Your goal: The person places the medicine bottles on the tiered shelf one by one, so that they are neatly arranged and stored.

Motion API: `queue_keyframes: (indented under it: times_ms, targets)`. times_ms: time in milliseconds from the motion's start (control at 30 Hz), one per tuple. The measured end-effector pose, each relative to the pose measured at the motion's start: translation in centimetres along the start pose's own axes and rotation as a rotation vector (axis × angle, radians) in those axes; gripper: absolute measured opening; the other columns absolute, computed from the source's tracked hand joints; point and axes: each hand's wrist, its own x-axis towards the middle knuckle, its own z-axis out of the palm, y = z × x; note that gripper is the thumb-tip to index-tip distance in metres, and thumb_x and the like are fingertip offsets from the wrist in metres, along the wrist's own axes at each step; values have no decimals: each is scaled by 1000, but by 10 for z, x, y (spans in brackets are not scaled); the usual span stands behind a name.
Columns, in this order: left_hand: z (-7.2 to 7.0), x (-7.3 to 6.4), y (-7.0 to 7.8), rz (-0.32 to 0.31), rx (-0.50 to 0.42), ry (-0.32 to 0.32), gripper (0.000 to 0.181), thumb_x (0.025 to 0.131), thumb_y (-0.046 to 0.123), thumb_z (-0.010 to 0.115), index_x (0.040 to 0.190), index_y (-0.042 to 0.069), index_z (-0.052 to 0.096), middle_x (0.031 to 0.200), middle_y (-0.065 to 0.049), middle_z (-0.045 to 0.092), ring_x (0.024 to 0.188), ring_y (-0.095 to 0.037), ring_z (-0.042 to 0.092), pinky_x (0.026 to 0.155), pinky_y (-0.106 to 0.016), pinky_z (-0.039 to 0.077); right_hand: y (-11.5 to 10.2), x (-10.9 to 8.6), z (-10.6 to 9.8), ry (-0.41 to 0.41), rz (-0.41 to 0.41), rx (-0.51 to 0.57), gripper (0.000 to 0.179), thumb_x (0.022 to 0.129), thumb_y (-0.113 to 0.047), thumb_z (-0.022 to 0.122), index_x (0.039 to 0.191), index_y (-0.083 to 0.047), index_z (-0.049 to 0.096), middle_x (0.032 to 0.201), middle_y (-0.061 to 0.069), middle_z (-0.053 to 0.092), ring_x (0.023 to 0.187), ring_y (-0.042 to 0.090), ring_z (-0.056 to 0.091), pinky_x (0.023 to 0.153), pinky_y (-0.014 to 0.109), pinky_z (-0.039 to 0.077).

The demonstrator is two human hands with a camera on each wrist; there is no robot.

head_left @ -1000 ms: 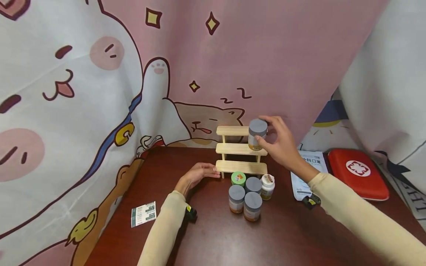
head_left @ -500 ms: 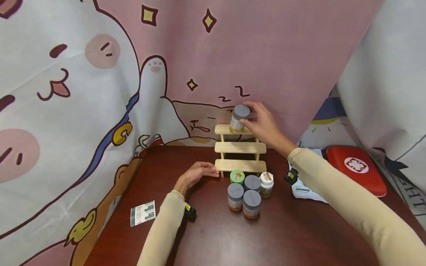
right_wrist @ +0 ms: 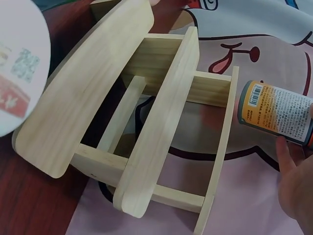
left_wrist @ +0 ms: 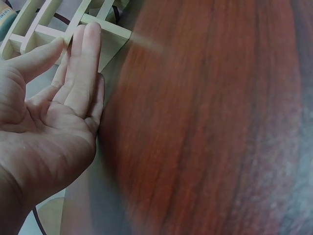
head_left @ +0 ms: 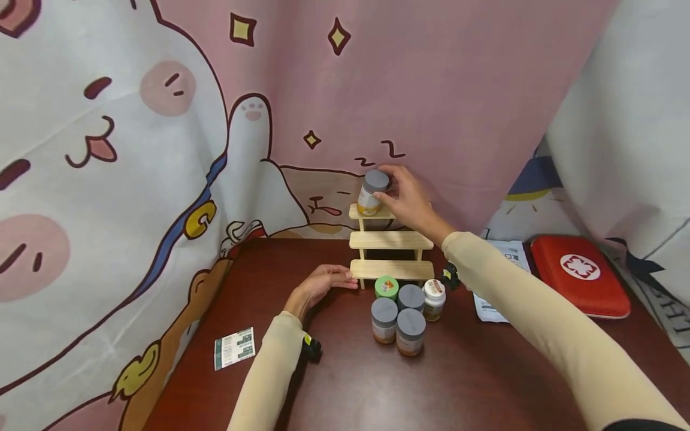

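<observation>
My right hand [head_left: 406,200] pinches a grey-lidded jar [head_left: 369,202] with an orange-and-white label between thumb and fingers. The jar tilts slightly over the left end of the top board of a three-tier wooden rack [head_left: 392,240]. A narrow gap shows between jar base and board in the right wrist view. My left hand [left_wrist: 54,117] has its fingers nearly straight, with the fingertips at the left end of the rack's lowest board. In front of the rack stand several containers: grey-lidded jars [head_left: 411,332], a green-lidded jar [head_left: 386,287] and a white bottle [head_left: 433,299].
A red zipped case [head_left: 579,275] with a white emblem lies at the right, beside a pale blue-white packet [head_left: 509,257] partly covered by my right sleeve. A small printed packet [head_left: 234,348] lies at the left. A cartoon-printed cloth [head_left: 431,90] hangs behind the rack.
My right hand has carried the jar up and left, from in front of the rack's right part to over the top board's left end. My left hand has stayed at the rack.
</observation>
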Motion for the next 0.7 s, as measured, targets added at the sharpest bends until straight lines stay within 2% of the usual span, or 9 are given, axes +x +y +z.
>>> queue_keyframes:
  times_ms: [367, 600, 700]
  targets:
    - [1, -2, 0, -13, -11, 7, 25, 107, 9, 58, 128, -5, 64, 121, -20, 78, 111, -27, 78, 131, -52, 28, 3, 2, 8, 12, 0, 3, 60, 96, -5, 77, 150, -5, 51, 138, 21, 58, 116, 36, 64, 99, 53, 56]
    - [0, -3, -1, -9, -18, 20, 25, 107, 9, 57, 126, -5, 65, 120, -21, 78, 109, -26, 79, 130, -53, 29, -1, 9, 13, -35, 34, -4, 58, 100, -11, 74, 151, -4, 49, 140, 21, 60, 115, 36, 63, 90, 37, 51]
    - [0, -2, 0, -5, -17, 9, 25, 108, 10, 57, 127, -4, 65, 122, -22, 77, 112, -28, 78, 130, -52, 30, -3, 11, 13, -42, 62, -18, 57, 101, -11, 73, 152, -3, 47, 144, 20, 58, 119, 36, 61, 89, 37, 47]
